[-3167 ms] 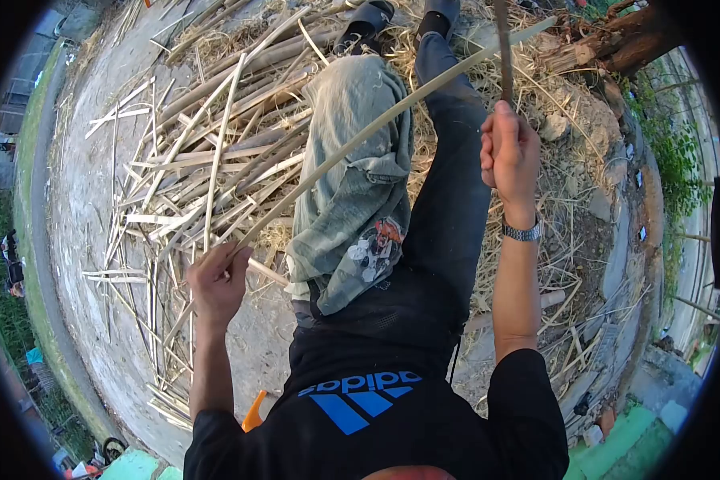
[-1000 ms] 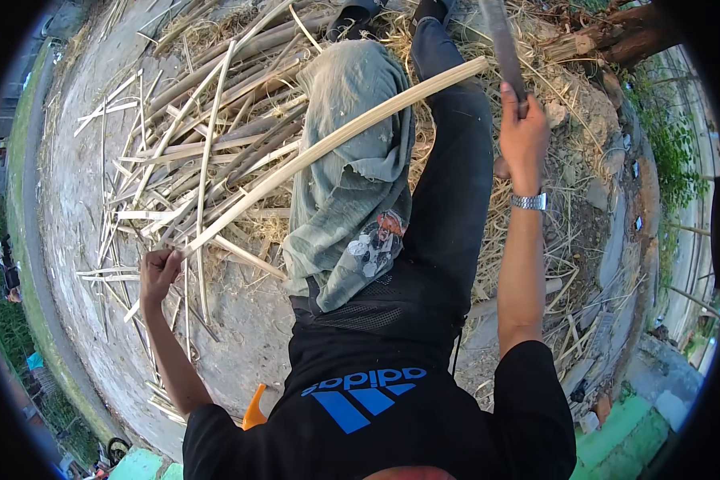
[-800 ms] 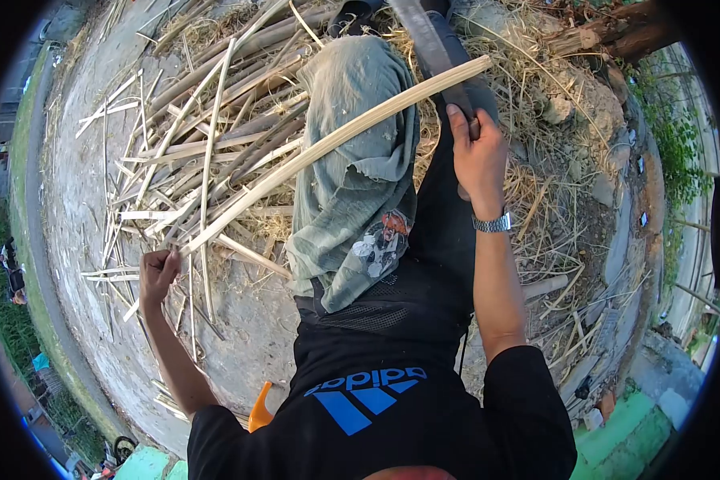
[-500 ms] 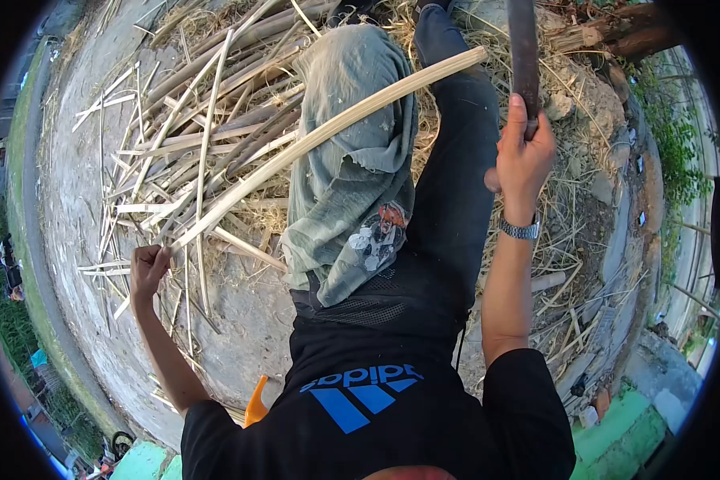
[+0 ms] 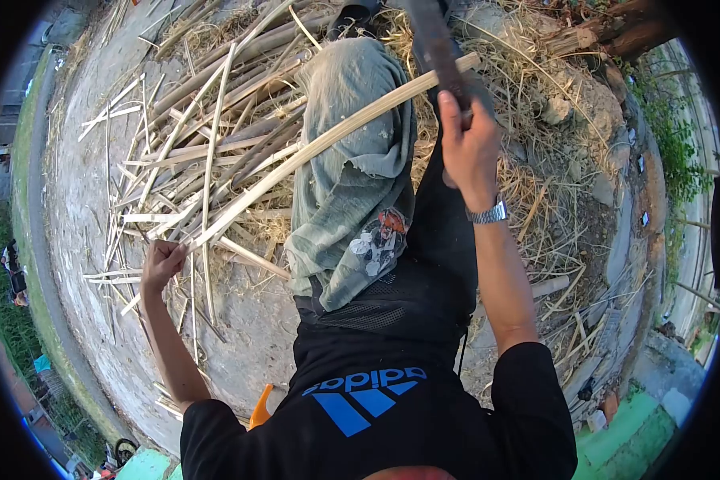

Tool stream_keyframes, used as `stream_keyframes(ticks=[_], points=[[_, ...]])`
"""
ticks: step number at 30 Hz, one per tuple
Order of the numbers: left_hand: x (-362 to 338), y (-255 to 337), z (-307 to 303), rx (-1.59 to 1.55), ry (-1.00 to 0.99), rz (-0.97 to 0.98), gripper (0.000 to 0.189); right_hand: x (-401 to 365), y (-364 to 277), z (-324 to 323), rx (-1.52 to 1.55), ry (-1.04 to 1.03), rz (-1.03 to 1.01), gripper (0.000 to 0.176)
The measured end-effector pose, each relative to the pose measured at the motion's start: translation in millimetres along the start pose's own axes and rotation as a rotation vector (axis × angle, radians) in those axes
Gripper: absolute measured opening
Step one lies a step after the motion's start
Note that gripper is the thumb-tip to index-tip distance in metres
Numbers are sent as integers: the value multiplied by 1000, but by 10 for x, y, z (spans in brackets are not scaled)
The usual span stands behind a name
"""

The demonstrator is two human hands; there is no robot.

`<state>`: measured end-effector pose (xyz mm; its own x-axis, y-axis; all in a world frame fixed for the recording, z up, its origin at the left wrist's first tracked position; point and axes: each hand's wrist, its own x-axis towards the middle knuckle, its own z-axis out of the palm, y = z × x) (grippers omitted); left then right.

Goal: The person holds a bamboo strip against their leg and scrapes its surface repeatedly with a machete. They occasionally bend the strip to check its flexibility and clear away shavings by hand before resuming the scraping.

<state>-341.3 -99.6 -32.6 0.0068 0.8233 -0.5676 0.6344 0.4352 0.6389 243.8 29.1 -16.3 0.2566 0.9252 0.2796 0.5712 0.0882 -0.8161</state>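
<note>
Pinched in my left hand [image 5: 165, 262] is the near end of a long pale bamboo strip [image 5: 320, 148], which slants up to the right across my cloth-covered knee. My right hand [image 5: 470, 148], with a metal watch at the wrist, is closed around the handle of a dark machete [image 5: 436, 44]. The blade points away from me and overlaps the strip close to its far end. A worn grey-green cloth [image 5: 348, 176] with a printed patch lies over my leg beneath the strip.
Split bamboo strips and canes [image 5: 224, 120] lie heaped on the concrete ground to the left. Thin shavings [image 5: 536, 188] cover the ground at right, near a brown log [image 5: 616, 32]. An orange handle-like piece [image 5: 260, 406] shows beside my waist.
My right hand has swung the machete left, from beside the strip to over its far end. My left hand has moved slightly right with the strip's near end.
</note>
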Motion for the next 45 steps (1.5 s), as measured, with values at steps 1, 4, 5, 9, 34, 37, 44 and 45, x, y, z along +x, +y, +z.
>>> stream_keyframes(ticks=[1,4,5,9,34,37,44,45], points=[[7,40,16,-25,4,1,57,-83,21,48,-36,-70,-84,41],[-2,48,-7,-99,33,-40,56,-69,49,68,-79,-45,-121,42],[-2,72,-10,-94,-13,-48,55,14,56,83,-41,46,-43,42],[89,108,219,-95,-51,-82,54,30,37,242,114,76,17,40],[328,800,320,-149,12,123,52,-58,-20,118,-53,-114,22,46],[267,1030,407,-133,23,57,52,-355,-201,255,36,-198,-41,42],[273,1107,705,-233,-15,58,52,28,-8,-51,-39,79,56,42],[271,1197,778,-220,3,73,52,25,44,-29,-65,108,54,43]])
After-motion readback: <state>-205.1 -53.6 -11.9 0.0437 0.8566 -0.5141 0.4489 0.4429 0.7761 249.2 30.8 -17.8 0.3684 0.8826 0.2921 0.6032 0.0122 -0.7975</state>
